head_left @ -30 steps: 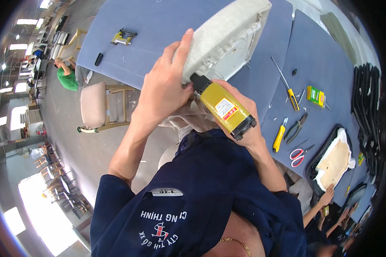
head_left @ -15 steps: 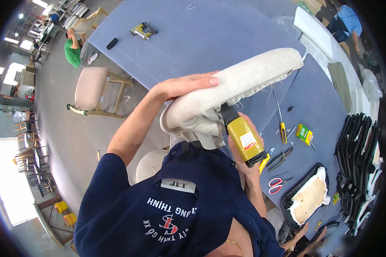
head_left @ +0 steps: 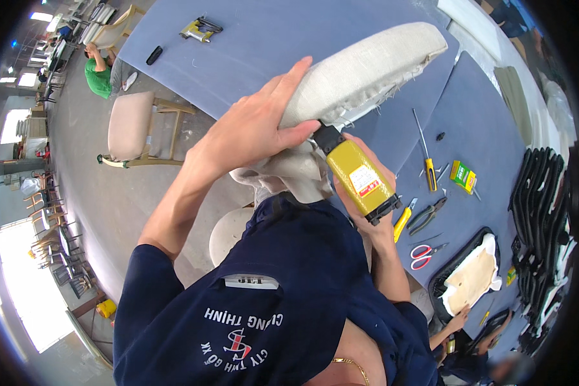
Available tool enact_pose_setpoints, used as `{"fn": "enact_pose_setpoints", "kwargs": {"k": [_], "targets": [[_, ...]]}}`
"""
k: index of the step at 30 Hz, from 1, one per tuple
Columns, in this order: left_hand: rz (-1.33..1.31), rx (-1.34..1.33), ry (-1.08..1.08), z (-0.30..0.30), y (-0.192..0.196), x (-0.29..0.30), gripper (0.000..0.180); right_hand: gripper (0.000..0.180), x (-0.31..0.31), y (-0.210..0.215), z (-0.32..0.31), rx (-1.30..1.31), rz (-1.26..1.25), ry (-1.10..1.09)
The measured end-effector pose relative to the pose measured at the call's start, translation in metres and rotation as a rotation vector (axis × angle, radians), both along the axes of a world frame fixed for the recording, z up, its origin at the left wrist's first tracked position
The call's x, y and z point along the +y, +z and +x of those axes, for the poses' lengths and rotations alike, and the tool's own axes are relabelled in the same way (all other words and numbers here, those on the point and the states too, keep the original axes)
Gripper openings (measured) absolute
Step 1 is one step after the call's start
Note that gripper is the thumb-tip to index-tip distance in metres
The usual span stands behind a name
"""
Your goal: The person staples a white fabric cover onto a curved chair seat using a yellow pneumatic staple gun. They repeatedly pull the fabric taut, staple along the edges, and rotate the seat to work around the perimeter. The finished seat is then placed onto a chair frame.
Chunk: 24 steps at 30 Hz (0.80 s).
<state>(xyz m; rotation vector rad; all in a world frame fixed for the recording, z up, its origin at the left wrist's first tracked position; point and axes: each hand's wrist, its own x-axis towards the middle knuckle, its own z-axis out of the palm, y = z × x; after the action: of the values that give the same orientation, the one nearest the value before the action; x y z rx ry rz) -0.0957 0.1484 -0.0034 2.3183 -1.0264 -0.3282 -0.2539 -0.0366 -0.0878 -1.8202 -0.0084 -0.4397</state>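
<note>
My left hand (head_left: 249, 125) presses over an upholstered chair pad (head_left: 373, 67) covered in off-white fabric, its thumb pinching the cloth close to the nozzle. The pad is tilted up over the table's near edge, with loose fabric bunched at its lower end and frayed threads along its right side. In my right hand (head_left: 361, 202) is a yellow pneumatic staple gun (head_left: 361, 175). The gun's black nose meets the folded fabric edge; the exact contact is hidden under the cloth. Most of my right fingers lie out of sight behind the gun.
On the blue-grey table (head_left: 270, 38) lie a screwdriver (head_left: 429, 164), a utility knife (head_left: 403, 222), pliers (head_left: 426, 215), scissors (head_left: 424, 255), a small box (head_left: 462, 176) and another staple gun (head_left: 201, 29). Black frames (head_left: 539, 212) stack at right. A chair (head_left: 132, 125) stands left; co-workers are nearby.
My left hand has shifted down the pad, its thumb now beside the gun's nose. The pad's far end has risen in the picture, and the staple gun has moved slightly left and up.
</note>
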Motion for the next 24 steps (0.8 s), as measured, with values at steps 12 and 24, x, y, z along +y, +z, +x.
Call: {"fn": "enact_pose_setpoints", "kwargs": {"k": [12, 24], "targets": [[-0.012, -0.240, 0.078, 0.003, -0.013, -0.005, 0.103, 0.071, 0.012, 0.015, 0.006, -0.071, 0.040, 0.058], [-0.180, 0.208, -0.208, 0.027, -0.010, 0.005, 0.106, 0.070, -0.003, 0.003, -0.006, 0.034, -0.131, 0.060]]}}
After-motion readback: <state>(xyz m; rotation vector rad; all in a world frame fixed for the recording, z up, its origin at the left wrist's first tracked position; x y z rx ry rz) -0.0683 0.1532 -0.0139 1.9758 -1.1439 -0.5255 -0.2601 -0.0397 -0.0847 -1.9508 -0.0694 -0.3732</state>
